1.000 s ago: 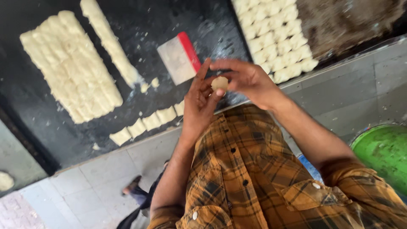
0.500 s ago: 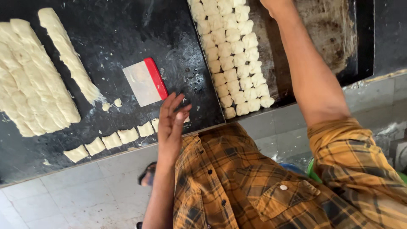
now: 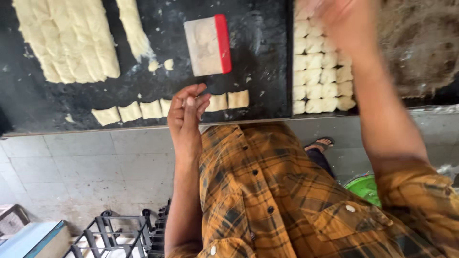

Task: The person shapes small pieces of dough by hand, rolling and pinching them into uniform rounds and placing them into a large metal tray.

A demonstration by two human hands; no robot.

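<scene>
L hand [image 3: 185, 114] hovered loosely curled, empty, over a row of six pale cut dough squares [image 3: 152, 109] below the one red-handled white plastic scraper [image 3: 209, 45]. R hand [image 3: 345, 21], blurred, grip unclear, was over rolled dough balls [image 3: 315, 76] right of scraper.

Left hand [image 3: 186, 117] hovers with fingers [image 3: 184, 98] loosely curled; right hand [image 3: 346, 21], blurred, is stretched forward.

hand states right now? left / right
Left hand: loosely curled, empty, above the cut dough pieces.
Right hand: blurred over the dough tray; cannot tell.
</scene>
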